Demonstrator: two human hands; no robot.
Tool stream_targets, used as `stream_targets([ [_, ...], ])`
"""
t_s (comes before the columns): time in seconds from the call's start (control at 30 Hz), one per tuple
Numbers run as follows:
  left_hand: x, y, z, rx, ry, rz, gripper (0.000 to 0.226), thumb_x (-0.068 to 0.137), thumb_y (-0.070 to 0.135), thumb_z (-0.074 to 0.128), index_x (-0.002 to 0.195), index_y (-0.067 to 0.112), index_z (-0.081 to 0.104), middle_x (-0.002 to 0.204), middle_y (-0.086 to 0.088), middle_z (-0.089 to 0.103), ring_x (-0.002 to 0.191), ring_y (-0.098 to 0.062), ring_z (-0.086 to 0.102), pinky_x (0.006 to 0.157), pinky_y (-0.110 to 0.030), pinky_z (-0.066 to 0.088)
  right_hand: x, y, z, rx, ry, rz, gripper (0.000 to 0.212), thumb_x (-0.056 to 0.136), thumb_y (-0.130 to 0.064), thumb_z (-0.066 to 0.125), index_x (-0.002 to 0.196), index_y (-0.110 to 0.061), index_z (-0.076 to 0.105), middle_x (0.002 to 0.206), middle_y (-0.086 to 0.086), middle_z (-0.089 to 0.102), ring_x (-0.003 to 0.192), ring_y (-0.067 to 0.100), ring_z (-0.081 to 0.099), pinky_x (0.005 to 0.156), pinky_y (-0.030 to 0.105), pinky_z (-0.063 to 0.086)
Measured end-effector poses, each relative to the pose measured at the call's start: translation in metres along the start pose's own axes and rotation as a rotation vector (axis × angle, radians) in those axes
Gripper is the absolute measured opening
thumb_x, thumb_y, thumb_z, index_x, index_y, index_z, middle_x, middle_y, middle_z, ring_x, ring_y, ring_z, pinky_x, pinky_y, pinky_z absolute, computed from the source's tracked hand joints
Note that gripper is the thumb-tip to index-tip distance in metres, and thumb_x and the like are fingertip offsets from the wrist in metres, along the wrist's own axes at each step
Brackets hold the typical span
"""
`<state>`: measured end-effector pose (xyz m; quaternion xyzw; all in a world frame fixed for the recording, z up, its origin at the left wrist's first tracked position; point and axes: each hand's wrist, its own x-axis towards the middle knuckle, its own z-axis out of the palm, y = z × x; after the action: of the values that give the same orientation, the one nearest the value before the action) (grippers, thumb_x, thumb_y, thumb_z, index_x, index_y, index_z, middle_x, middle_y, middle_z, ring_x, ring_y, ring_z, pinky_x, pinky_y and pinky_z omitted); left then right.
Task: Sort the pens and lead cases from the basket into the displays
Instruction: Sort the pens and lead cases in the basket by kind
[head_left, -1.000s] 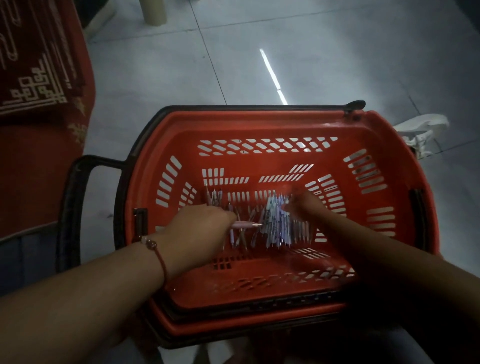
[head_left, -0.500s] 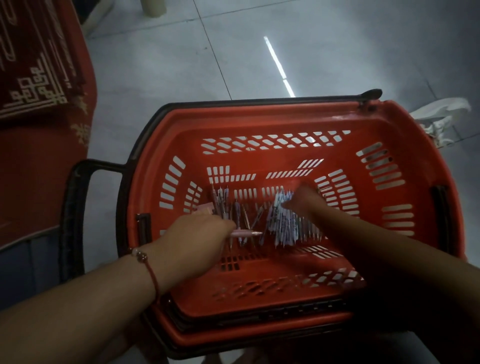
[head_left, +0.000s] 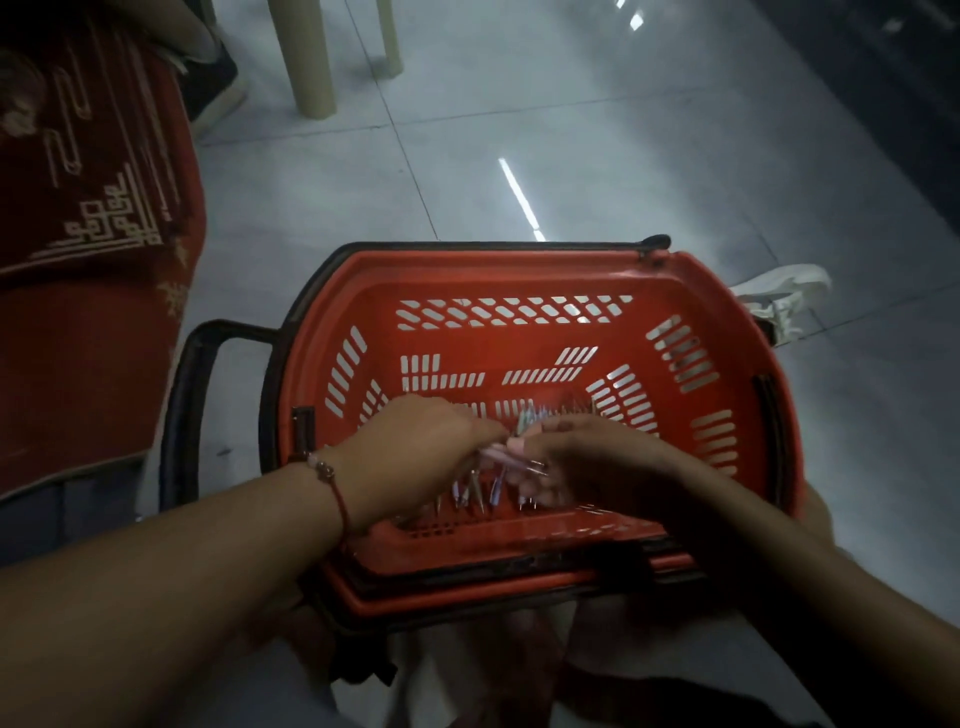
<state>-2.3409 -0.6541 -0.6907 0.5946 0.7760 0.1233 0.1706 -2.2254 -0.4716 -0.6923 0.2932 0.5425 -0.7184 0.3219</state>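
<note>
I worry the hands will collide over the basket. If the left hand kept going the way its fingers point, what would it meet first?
Probably the right hand: the left hand points rightward at it across the pink pen between them. Depth is unclear.

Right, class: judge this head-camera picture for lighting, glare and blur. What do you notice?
Head view: dim overall, forearms and lower corners in deep shadow; a bright streak of glare reflects off the floor tiles; the hands and pens in the red basket are motion-blurred; wide-angle distortion bends the basket's rim.
</note>
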Motion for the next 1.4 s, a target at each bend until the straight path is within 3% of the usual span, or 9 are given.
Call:
stream_targets([
  [0.23, 0.001, 0.008, -0.016, 0.109, 0.127, 0.043, 0.03, 0.098, 0.033, 0.046, 0.124, 0.029, 0.06, 0.097, 0.007, 0.067, 0.084, -0.011, 0.061, 0.067, -0.021, 0.042, -0.041, 0.003, -0.003, 0.186, 0.183, -0.086, 0.013, 0.078, -0.012, 0.071, 0.087, -0.01, 0.063, 0.076, 0.005, 0.064, 0.067, 0.012, 0.057, 0.062, 0.022, 0.044],
  [0.5, -0.008, -0.002, -0.012, 0.077, 0.032, -0.181, 0.027, 0.102, 0.038, 0.041, 0.118, 0.027, 0.059, 0.098, 0.008, 0.065, 0.084, -0.008, 0.06, 0.066, -0.022, 0.047, -0.067, 0.015, -0.045, 0.392, 0.27, -0.018, 0.028, 0.092, -0.011, 0.053, 0.119, -0.006, 0.061, 0.083, 0.005, 0.068, 0.072, 0.013, 0.064, 0.064, 0.022, 0.052],
  [0.67, -0.006, -0.003, -0.003, 0.075, -0.045, -0.195, 0.023, 0.101, 0.041, 0.042, 0.11, 0.03, 0.059, 0.086, 0.011, 0.061, 0.073, -0.003, 0.054, 0.056, -0.018, 0.038, -0.035, 0.023, -0.072, 0.095, 0.363, 0.133, 0.025, 0.095, -0.013, 0.058, 0.115, 0.0, 0.065, 0.105, 0.015, 0.071, 0.087, 0.021, 0.066, 0.077, 0.031, 0.055],
  [0.8, -0.002, -0.005, 0.006, 0.071, -0.091, -0.198, 0.022, 0.101, 0.041, 0.043, 0.112, 0.032, 0.059, 0.087, 0.012, 0.061, 0.072, -0.001, 0.054, 0.057, -0.017, 0.039, 0.02, 0.028, -0.092, -0.34, 0.62, 0.245, 0.02, 0.092, -0.013, 0.065, 0.105, 0.002, 0.066, 0.085, 0.011, 0.065, 0.067, 0.016, 0.06, 0.053, 0.023, 0.05],
  [1.0, -0.007, -0.013, 0.016, -0.002, -0.149, -0.189, 0.021, 0.097, 0.045, 0.049, 0.115, 0.037, 0.058, 0.096, 0.015, 0.062, 0.078, 0.001, 0.054, 0.063, -0.017, 0.036, 0.079, 0.047, -0.117, -0.86, 0.624, 0.494, 0.016, 0.09, -0.003, 0.061, 0.075, -0.004, 0.056, 0.072, 0.008, 0.059, 0.054, 0.017, 0.056, 0.032, 0.018, 0.038],
  [1.07, -0.012, -0.017, 0.02, -0.006, -0.158, -0.206, 0.025, 0.095, 0.052, 0.049, 0.115, 0.039, 0.058, 0.102, 0.015, 0.061, 0.079, 0.001, 0.05, 0.063, -0.018, 0.036, 0.087, 0.053, -0.124, -0.922, 0.591, 0.485, 0.008, 0.093, -0.007, 0.058, 0.088, -0.001, 0.061, 0.084, 0.009, 0.062, 0.067, 0.021, 0.057, 0.041, 0.022, 0.041],
  [1.13, -0.015, -0.019, 0.023, -0.009, -0.189, -0.231, 0.026, 0.095, 0.056, 0.047, 0.112, 0.039, 0.056, 0.105, 0.016, 0.061, 0.081, 0.001, 0.049, 0.063, -0.019, 0.035, 0.098, 0.058, -0.131, -0.947, 0.565, 0.445, 0.023, 0.095, -0.013, 0.056, 0.114, -0.001, 0.064, 0.104, 0.014, 0.064, 0.082, 0.024, 0.059, 0.056, 0.023, 0.043],
  [1.23, -0.016, -0.02, 0.028, -0.023, -0.229, -0.252, 0.027, 0.097, 0.057, 0.038, 0.109, 0.039, 0.055, 0.099, 0.016, 0.062, 0.082, -0.001, 0.054, 0.06, -0.02, 0.033, 0.108, 0.059, -0.129, -0.943, 0.509, 0.549, 0.03, 0.097, -0.019, 0.059, 0.123, -0.003, 0.06, 0.103, 0.01, 0.063, 0.086, 0.02, 0.062, 0.07, 0.026, 0.052],
  [1.4, -0.012, -0.02, 0.025, 0.021, -0.2, -0.26, 0.028, 0.1, 0.049, 0.036, 0.102, 0.033, 0.059, 0.092, 0.014, 0.06, 0.072, -0.004, 0.048, 0.057, -0.022, 0.033, 0.115, 0.053, -0.123, -0.903, 0.502, 0.426, 0.031, 0.096, -0.026, 0.059, 0.118, -0.004, 0.064, 0.084, 0.003, 0.057, 0.07, 0.015, 0.054, 0.055, 0.022, 0.041],
])
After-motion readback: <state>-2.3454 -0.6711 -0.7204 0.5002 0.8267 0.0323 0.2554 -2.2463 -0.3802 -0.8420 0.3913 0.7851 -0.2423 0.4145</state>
